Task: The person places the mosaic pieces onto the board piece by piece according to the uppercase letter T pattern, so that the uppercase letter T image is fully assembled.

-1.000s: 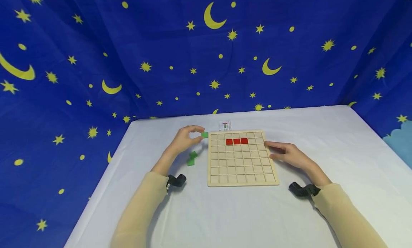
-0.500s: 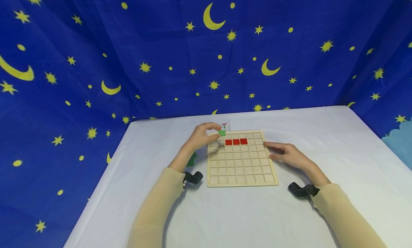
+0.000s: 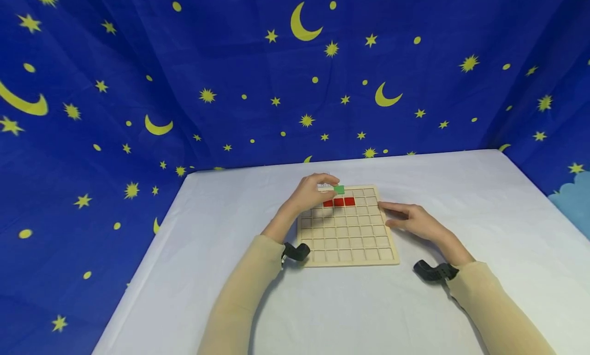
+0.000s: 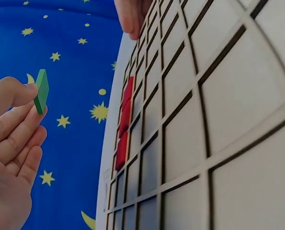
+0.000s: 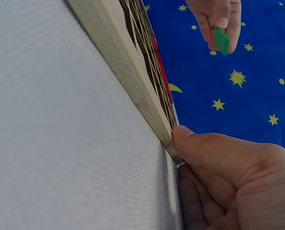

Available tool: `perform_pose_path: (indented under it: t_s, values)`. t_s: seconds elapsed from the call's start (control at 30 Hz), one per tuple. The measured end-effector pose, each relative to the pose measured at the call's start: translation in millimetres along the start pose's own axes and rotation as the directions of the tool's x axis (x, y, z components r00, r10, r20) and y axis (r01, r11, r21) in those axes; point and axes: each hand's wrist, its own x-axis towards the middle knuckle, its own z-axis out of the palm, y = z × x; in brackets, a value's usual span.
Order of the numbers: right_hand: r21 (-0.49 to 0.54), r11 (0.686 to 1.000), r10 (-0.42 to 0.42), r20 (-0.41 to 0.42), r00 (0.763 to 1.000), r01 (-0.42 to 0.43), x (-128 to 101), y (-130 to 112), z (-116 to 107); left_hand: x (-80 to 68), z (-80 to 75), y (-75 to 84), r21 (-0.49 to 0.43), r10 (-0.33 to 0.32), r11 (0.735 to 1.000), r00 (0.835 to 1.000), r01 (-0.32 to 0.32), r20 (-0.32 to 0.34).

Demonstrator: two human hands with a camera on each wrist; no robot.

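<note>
My left hand (image 3: pixel 310 193) pinches a small green square tile (image 3: pixel 339 190) between thumb and fingertips, raised above the far part of a wooden grid board (image 3: pixel 348 242). In the left wrist view the tile (image 4: pixel 42 91) stands edge-on, apart from the board. Three red square tiles (image 3: pixel 349 202) sit side by side in one row of the board; my left hand covers part of the leftmost. Along the board's right edge rest the thumb and fingers of my right hand (image 3: pixel 417 223). The right wrist view shows that thumb (image 5: pixel 185 134) touching the wooden rim (image 5: pixel 142 100).
A small printed grid card (image 3: pixel 324 186) lies behind the board, mostly hidden by my left hand. White cloth (image 3: pixel 359 309) covers the table. A blue curtain (image 3: pixel 258 63) with yellow stars and moons hangs behind and at the sides. Black wrist mounts (image 3: pixel 297 251) project from both sleeves.
My left hand has carried the green tile rightward from beside the board to over its far rows. The left arm now hides the loose green tiles on the table. My right hand stays put.
</note>
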Motion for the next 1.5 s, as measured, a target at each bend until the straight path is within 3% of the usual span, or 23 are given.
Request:
perform_pose_path:
  t_s: [0.27, 0.67, 1.07, 1.5]
  values:
    - [0.023, 1.000, 0.011, 0.006, 1.000, -0.011, -1, -2, 0, -1.0, 10.2, -4.5, 0.044, -0.028, 0.999, 0.999, 0.026, 0.041]
    - [0.023, 1.000, 0.009, 0.008, 1.000, -0.009, 2, -3, -1, -7.1, 22.9, -18.6, 0.119, 0.033, 0.992, 0.993, -0.046, 0.110]
    - [0.022, 1.000, 0.012, 0.012, 1.000, -0.012, -1, -3, 0, -12.2, 34.9, -27.3, 0.238, 0.113, 0.962, 0.990, -0.131, 0.089]
    - [0.036, 0.999, 0.004, 0.009, 1.000, -0.005, 0, -2, 1, -15.1, 38.4, -26.5, 0.273, 0.154, 0.946, 0.984, -0.174, 0.095]
